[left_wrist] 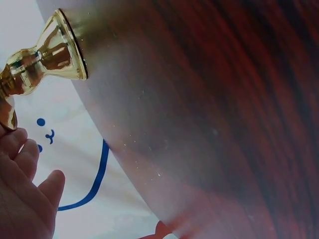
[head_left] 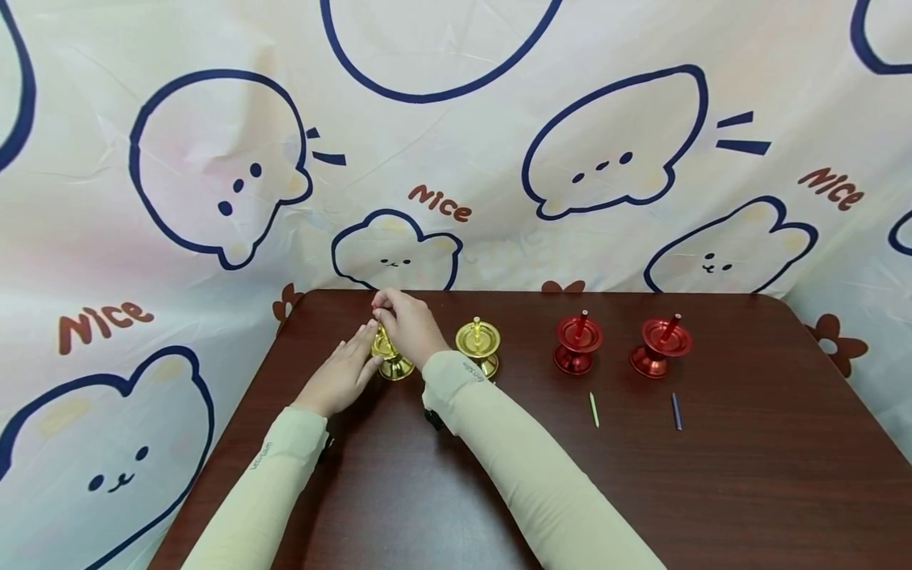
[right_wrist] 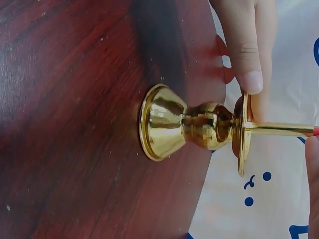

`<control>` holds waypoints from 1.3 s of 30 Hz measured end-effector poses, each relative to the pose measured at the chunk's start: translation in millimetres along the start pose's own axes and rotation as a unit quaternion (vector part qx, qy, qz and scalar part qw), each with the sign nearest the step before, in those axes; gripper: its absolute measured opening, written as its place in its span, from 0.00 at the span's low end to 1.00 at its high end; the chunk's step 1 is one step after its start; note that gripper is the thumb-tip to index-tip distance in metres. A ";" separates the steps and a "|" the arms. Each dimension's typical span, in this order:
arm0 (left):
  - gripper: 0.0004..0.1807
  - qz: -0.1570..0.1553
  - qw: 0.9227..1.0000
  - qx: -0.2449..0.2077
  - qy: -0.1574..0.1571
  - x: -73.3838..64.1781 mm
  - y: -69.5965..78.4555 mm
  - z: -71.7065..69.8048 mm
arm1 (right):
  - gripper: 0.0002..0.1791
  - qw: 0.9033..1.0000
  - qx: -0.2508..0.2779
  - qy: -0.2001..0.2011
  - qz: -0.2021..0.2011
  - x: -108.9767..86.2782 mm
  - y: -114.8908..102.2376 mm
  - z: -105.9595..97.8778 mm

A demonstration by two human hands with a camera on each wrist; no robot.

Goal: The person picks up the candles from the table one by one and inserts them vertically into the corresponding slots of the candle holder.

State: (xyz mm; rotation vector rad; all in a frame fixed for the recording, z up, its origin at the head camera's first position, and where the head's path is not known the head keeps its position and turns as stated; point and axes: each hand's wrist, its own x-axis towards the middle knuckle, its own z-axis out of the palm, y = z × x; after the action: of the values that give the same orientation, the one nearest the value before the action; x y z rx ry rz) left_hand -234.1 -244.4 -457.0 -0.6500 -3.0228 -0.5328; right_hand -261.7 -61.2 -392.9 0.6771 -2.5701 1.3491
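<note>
At the table's far left stands a gold candle holder (right_wrist: 167, 127), its round dish above a flared base. My left hand (head_left: 338, 378) holds the rim of that dish between its fingers and thumb. Above the dish, my right hand (head_left: 412, 326) pinches a small red candle (right_wrist: 315, 131) at the top of the holder's upright tube. Only a short red end shows; my fingers cover the rest. In the left wrist view, my left hand (left_wrist: 22, 184) reaches the holder's dish (left_wrist: 7, 114) at the edge.
Right of my hands stand a second gold holder (head_left: 478, 339) and two red holders (head_left: 579, 336), (head_left: 666, 339). In front of the red ones lie a thin green candle (head_left: 594, 409) and a blue candle (head_left: 676, 412). A printed curtain (head_left: 492, 142) hangs behind the dark wooden table (head_left: 769, 475).
</note>
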 end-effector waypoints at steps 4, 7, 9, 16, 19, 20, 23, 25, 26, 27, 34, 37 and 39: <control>0.37 -0.001 1.000 -0.001 0.000 0.0 0.5 -1.0 | 0.02 1.000 -0.001 0.000 -0.003 1.4 1.1 0.3; 0.37 -0.001 1.000 -0.002 0.002 0.6 1.2 -1.7 | 0.03 1.000 -0.002 0.002 -0.001 1.7 1.3 0.1; 0.37 0.000 1.000 -0.001 0.004 1.0 1.3 -1.9 | 0.03 1.000 0.002 0.004 -0.001 1.6 1.3 0.3; 0.37 -0.004 1.000 0.001 -0.004 -1.2 1.6 -1.1 | 0.04 1.000 0.013 0.005 0.013 -1.0 3.6 4.5; 0.37 -0.003 1.000 0.001 -0.004 -1.9 2.2 -1.4 | 0.04 0.999 0.024 0.015 0.016 -1.8 5.4 6.1; 0.37 -0.002 1.000 0.001 -0.003 -1.8 2.4 -1.5 | 0.04 0.999 0.029 0.019 0.017 -2.1 5.8 6.4; 0.37 -0.001 1.000 0.004 -0.002 -1.0 2.5 -1.2 | 0.05 0.998 0.042 0.029 0.021 -3.5 6.3 6.8; 0.37 -0.002 1.000 0.005 -0.004 -0.5 2.4 -0.7 | 0.05 0.998 0.049 0.031 0.026 -4.9 6.2 6.9; 0.37 -0.002 1.000 0.006 -0.005 -0.3 2.1 -0.1 | 0.05 0.998 0.053 0.032 0.029 -5.7 5.8 6.9; 0.37 -0.003 1.000 0.007 -0.006 -0.3 2.2 0.1 | 0.05 0.997 0.056 0.034 0.030 -6.5 5.5 6.9; 0.37 0.001 1.000 0.010 -0.001 -0.4 1.4 0.1 | 0.05 0.996 0.072 0.046 0.023 -8.6 5.3 4.8; 0.38 0.001 1.000 0.012 -0.002 -0.7 1.0 -0.4 | 0.05 0.996 0.075 0.045 0.021 -9.5 5.9 2.7; 0.38 0.001 1.000 0.012 -0.003 -0.7 1.1 -0.6 | 0.06 0.996 0.074 0.042 0.021 -10.7 6.3 0.3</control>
State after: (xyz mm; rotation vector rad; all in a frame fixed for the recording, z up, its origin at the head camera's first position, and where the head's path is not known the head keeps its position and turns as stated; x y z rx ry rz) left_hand -233.1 -243.9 -456.2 -0.6547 -3.0284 -0.4961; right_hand -255.1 -55.0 -401.4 0.5775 -2.4504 1.5593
